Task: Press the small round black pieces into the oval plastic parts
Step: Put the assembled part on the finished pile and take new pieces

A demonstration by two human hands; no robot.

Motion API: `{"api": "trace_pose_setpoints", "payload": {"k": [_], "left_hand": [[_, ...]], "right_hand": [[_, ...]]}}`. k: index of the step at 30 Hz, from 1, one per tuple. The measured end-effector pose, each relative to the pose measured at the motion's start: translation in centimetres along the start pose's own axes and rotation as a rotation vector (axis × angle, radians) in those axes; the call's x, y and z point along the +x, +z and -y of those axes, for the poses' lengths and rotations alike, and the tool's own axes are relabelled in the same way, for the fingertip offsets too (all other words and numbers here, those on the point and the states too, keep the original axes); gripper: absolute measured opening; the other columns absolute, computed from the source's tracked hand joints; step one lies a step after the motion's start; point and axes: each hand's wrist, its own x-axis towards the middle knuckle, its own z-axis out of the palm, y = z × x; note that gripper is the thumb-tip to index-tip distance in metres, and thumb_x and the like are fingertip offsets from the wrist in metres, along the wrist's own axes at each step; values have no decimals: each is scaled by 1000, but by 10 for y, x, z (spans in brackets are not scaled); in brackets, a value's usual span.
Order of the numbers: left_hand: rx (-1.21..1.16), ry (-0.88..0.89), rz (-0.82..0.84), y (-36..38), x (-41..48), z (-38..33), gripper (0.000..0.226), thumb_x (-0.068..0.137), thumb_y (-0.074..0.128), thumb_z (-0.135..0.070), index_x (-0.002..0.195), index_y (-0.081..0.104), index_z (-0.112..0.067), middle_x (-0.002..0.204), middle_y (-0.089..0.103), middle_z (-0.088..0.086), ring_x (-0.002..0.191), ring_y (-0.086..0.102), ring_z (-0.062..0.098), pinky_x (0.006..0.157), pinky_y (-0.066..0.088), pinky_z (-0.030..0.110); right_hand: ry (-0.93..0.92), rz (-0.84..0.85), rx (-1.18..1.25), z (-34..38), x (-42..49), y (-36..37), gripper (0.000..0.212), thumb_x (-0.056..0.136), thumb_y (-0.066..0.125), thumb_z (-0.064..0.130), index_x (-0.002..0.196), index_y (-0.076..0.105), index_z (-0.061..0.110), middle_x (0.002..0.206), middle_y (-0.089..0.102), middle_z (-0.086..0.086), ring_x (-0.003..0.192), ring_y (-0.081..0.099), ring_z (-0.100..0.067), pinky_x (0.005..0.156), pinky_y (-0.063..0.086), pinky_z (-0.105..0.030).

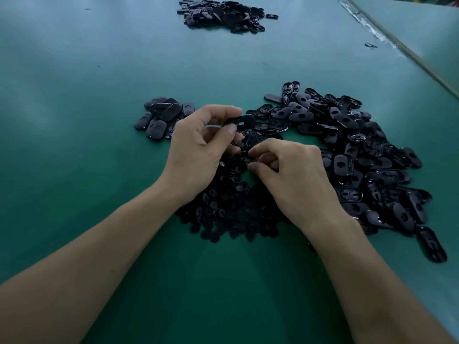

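Matte green desk (74, 120), 4 heaps of black plastic, 2 bare hands mid-desk.
Biggest oval heap (360, 150), glossy, twd right edge; round pieces (231, 209) heaped under hands; far heap (221, 14) at far edge; small heap (159, 117) left. L hand (198, 150) grips 1 slotted oval part (242, 120); R hand (293, 175) pinches 1 round piece (252, 159).

head view | faces forward-down | close over table (74, 145) | edges seemingly warped

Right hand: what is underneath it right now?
Under the right hand lies the heap of small round black pieces on the green table. Its curled fingers hide whether they pinch one. The left hand holds a black oval plastic part.
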Motion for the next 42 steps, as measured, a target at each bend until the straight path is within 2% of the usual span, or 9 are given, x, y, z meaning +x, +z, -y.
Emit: {"api": "trace_pose_setpoints", "payload": {"k": [6,11,21,25,28,31,36,39,42], "left_hand": [[-18,-2,-16,-1,0,0,28,95,60,4,104,70,-21,83,75,-4,79,72,11,71,58,23],[-27,-16,-13,-1,-1,2,26,94,61,4,102,70,-19,82,75,-4,79,73,13,72,58,24],[-33,-43,-20,-2,-1,2,25,94,62,4,101,71,-19,81,74,-4,77,73,13,71,58,23],[-27,-53,-25,-1,-1,2,25,94,63,4,100,71,-18,80,74,-4,77,73,14,70,58,23],[-23,-55,-28,-1,0,2,25,94,63,4,99,71,-18,80,74,-3,76,73,14,70,58,23],[-14,-55,-27,-1,0,1,25,94,63,4,99,71,-19,80,74,-4,76,74,15,70,58,23],[-7,-59,-27,-1,0,2,25,93,64,4,99,71,-19,79,73,-3,77,74,16,70,57,23],[-12,-62,-25,-2,0,2,24,94,64,4,100,71,-18,80,73,-2,78,74,16,71,58,23],[-16,-65,-26,-2,0,2,24,94,64,4,100,71,-17,80,73,-2,77,74,16,71,58,23]], "right_hand": [[-37,-78,49,1,1,-1,7,85,79,24,90,76,21,80,66,9,74,62,-8,73,56,-36],[-3,0,-103,-1,-2,-3,21,88,73,41,103,76,26,87,59,10,86,58,-12,78,53,-34],[-6,-51,-54,2,1,-3,15,97,65,25,105,76,20,98,69,1,90,64,-17,86,52,-38],[22,11,-100,0,2,-4,20,97,64,32,111,75,22,101,69,0,95,64,-17,89,52,-36],[15,34,-112,1,0,-5,24,93,67,41,109,75,24,97,64,2,94,60,-17,87,52,-38],[20,53,-98,2,-1,-4,20,93,69,36,108,74,24,99,64,1,92,61,-18,86,54,-41],[6,19,-114,2,0,-1,18,97,64,31,106,76,20,98,66,0,90,61,-18,85,53,-38],[17,-15,-57,2,0,-3,19,96,65,34,100,77,20,93,68,3,84,63,-14,81,54,-37],[35,-45,-9,1,2,-5,22,98,62,36,95,74,18,83,69,3,76,64,-15,74,54,-41]]}}
